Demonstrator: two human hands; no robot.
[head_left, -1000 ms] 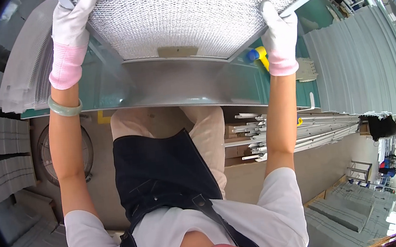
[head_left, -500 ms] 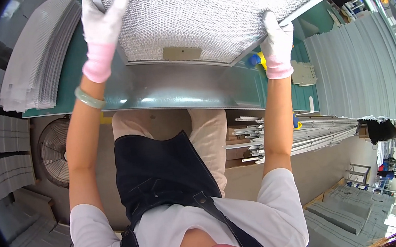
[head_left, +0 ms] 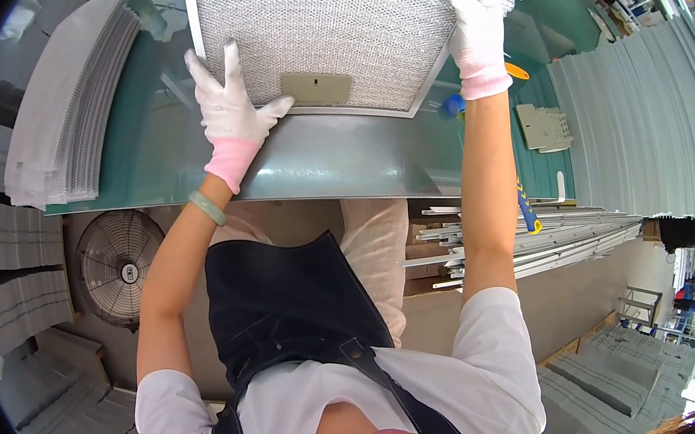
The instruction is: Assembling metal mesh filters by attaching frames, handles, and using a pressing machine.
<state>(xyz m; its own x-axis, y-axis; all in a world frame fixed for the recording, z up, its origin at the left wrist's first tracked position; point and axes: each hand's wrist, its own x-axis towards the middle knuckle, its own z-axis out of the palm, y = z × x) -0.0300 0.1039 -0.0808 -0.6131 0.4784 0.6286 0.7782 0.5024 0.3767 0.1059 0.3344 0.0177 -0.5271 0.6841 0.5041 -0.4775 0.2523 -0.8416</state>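
Observation:
A silvery framed mesh filter panel (head_left: 352,32) lies in front of me, a small beige plate (head_left: 317,88) set along its near edge. My left hand (head_left: 237,109), in a white glove with a pink cuff, is open at the panel's near left corner. Its fingers are spread, and the thumb reaches to the small plate. On the right side, my gloved right hand (head_left: 476,27) grips the frame, thumb over the mesh and the other fingers partly hidden at the outer edge.
Mesh sheets (head_left: 66,120) are stacked on the green table (head_left: 128,135) at left. Grey panels (head_left: 645,123) stand in a row at right, near pale metal plates (head_left: 543,127). A blue-and-yellow tool handle (head_left: 527,209) overhangs the edge. Below are a fan (head_left: 120,268) and metal strips (head_left: 539,242).
The panel has turned slightly and its glare has gone. My left hand has left the frame's left side and come nearer, fingers spread. My right hand has slid a little farther along the right edge.

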